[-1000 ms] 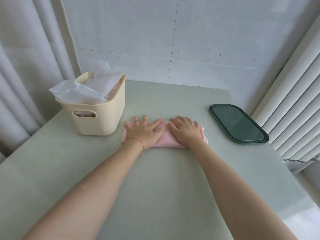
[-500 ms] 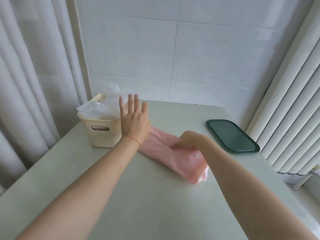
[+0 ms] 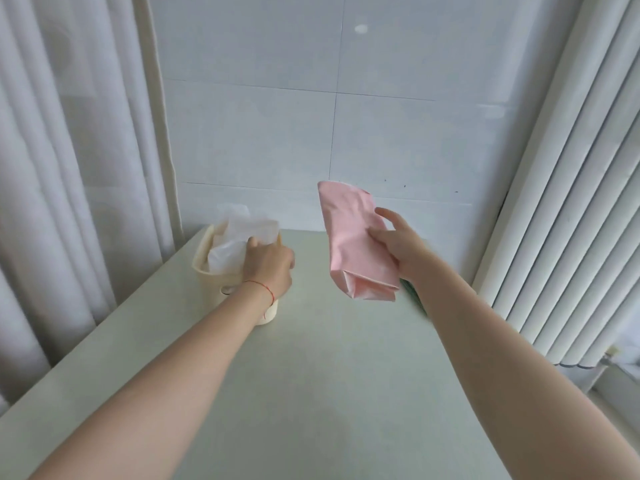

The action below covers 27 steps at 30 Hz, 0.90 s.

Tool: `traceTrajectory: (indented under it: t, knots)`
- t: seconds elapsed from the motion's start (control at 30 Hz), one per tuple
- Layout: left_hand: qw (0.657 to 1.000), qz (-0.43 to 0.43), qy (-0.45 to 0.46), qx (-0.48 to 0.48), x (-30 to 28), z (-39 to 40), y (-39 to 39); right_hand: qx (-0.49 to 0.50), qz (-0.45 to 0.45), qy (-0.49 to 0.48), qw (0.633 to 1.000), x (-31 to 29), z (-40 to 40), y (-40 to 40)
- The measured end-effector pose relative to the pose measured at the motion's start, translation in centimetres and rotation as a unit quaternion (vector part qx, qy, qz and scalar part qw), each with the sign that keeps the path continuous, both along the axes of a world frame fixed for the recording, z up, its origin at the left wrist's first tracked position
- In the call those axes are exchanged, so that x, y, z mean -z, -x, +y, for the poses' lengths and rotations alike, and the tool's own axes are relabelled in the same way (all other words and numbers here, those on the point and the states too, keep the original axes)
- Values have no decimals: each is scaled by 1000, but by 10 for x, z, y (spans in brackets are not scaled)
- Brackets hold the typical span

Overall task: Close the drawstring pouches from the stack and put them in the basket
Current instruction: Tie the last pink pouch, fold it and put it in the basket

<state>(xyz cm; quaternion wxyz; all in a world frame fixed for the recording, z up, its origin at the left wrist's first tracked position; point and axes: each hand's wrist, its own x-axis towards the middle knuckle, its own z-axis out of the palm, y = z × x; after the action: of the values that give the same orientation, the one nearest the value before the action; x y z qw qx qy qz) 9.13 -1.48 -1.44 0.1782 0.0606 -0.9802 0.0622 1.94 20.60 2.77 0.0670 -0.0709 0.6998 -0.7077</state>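
The right hand grips the folded pink pouch, thumb on its near face and fingers behind, holding it in the air above the surface. The pouch's long axis runs near-vertical, upper end leaning slightly left. The basket stands to the left of the pouch, near the surface's far left corner. The left hand is at the basket, fingers curled onto the white pouches heaped in it; a firm grip cannot be confirmed. Transfer will likely require leftward travel, then lowering.
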Motion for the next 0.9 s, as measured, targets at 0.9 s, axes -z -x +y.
traceTrajectory:
  t: [0.9]
  knots:
    - [595,46,-795,106,-80,-16,24,-202,-29,102,974,-39,-39,-9]
